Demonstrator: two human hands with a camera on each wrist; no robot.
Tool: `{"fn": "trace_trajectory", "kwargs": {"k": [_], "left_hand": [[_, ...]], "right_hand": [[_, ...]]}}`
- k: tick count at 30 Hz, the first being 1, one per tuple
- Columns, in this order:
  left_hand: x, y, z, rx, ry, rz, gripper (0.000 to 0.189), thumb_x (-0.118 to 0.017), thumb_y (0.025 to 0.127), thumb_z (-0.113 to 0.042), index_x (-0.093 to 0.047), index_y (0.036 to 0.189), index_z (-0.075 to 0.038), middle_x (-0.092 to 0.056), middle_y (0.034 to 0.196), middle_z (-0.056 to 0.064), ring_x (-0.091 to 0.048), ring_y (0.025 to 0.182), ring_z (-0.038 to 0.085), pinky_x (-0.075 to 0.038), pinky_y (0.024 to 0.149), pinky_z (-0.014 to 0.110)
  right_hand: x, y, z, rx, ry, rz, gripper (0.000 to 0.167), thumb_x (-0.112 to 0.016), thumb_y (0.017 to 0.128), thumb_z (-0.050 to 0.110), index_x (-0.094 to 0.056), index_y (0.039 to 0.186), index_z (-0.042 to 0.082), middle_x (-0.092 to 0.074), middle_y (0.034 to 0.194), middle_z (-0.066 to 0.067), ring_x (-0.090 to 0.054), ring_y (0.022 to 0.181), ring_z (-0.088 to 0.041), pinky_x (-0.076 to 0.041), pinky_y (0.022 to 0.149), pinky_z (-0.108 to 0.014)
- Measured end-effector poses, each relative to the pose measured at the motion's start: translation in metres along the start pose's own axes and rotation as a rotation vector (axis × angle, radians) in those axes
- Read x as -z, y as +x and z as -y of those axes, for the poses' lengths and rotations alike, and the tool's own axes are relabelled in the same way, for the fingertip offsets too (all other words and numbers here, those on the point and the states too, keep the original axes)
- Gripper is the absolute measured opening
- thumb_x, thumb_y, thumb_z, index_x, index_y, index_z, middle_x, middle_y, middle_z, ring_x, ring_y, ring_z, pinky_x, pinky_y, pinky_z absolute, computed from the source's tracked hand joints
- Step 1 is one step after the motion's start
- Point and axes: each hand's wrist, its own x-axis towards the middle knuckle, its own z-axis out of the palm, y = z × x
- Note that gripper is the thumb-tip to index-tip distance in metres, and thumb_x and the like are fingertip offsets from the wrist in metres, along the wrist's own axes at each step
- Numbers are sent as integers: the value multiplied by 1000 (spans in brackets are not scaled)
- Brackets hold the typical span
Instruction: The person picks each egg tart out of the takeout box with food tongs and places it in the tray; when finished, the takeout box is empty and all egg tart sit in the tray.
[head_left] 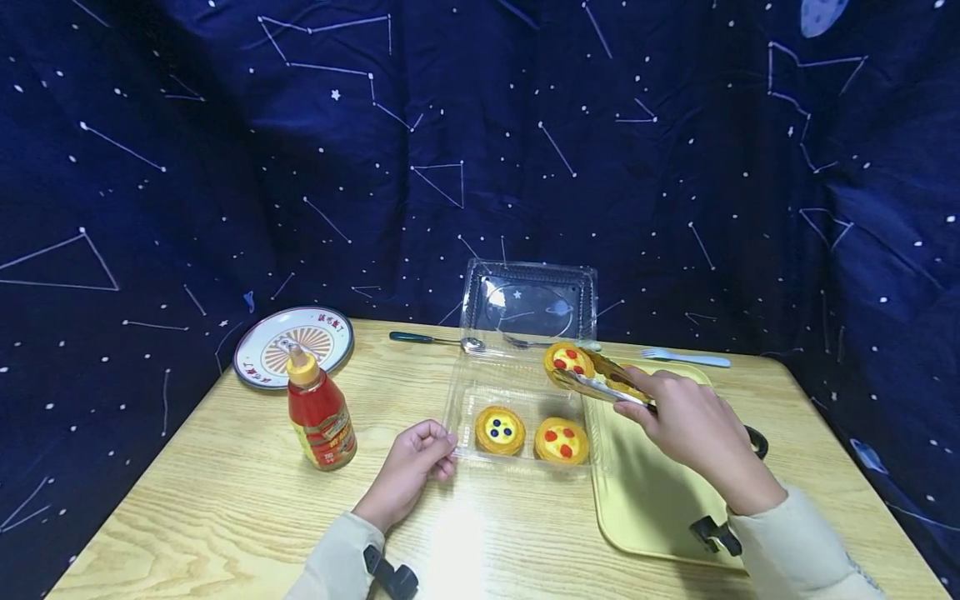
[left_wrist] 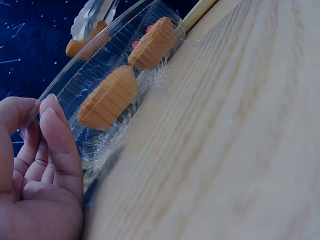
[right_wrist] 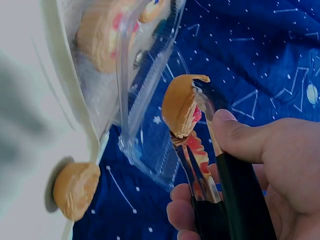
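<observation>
My left hand (head_left: 416,467) pinches the near-left rim of a clear plastic clamshell box (head_left: 513,398) between thumb and fingers. Inside the box sit an egg tart with blue dots (head_left: 500,431) and an egg tart with red dots (head_left: 561,442). My right hand (head_left: 697,429) grips metal tongs (right_wrist: 232,185) by their black handles. Between the tong tips, a second red-dotted egg tart (head_left: 567,360) is held up above the box's right side. One more tart (right_wrist: 76,191) rests on the yellow tray (head_left: 645,500), mostly hidden behind the tongs in the head view.
The box's lid (head_left: 528,304) stands open at the back. A red sauce bottle (head_left: 324,421) and a white plate (head_left: 258,346) are at the left. Along the far table edge lie a dark-handled spoon (head_left: 420,337) and a light blue fork (head_left: 686,358).
</observation>
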Motion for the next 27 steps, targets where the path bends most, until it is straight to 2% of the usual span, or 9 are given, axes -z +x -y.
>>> {"fn": "trace_trajectory", "kwargs": {"k": [4, 10, 17, 22, 27], "left_hand": [[0, -1, -1, -2, -1, -4, 12, -62, 94, -5, -53, 87, -5, -63, 78, 11, -58, 60, 11, -50, 55, 21], [-1, 0, -1, -3, -1, -3, 12, -61, 95, -4, -53, 87, -5, -63, 77, 10, -58, 60, 11, -50, 55, 20], [0, 0, 1, -5, -4, 2, 12, -63, 95, -6, -53, 88, -4, -63, 78, 11, -58, 60, 11, -50, 55, 20], [1, 0, 2, -4, -4, 9, 13, -63, 95, -7, -53, 88, -4, -63, 78, 11, -59, 61, 12, -50, 56, 20], [2, 1, 2, -10, 2, 15, 14, -64, 95, -8, -53, 88, -4, -62, 78, 11, -59, 61, 12, -50, 56, 21]], "right_hand": [[8, -7, -11, -26, 0, -6, 49, -72, 89, 36, -62, 131, 13, -69, 95, -14, -58, 66, -27, -40, 44, -46], [15, -20, -29, -70, -19, -6, 53, -70, 90, 40, -60, 135, 13, -68, 100, -18, -63, 75, -36, -43, 47, -51], [18, -33, -51, -87, -43, -42, 51, -71, 90, 39, -61, 130, 9, -67, 109, -23, -64, 86, -47, -45, 52, -57], [17, -40, -67, -94, -65, -69, 52, -73, 89, 39, -61, 129, 7, -67, 106, -26, -63, 88, -50, -44, 55, -62], [16, -46, -85, -136, -66, -39, 53, -71, 90, 41, -61, 128, 5, -64, 106, -31, -61, 86, -54, -42, 53, -64]]}}
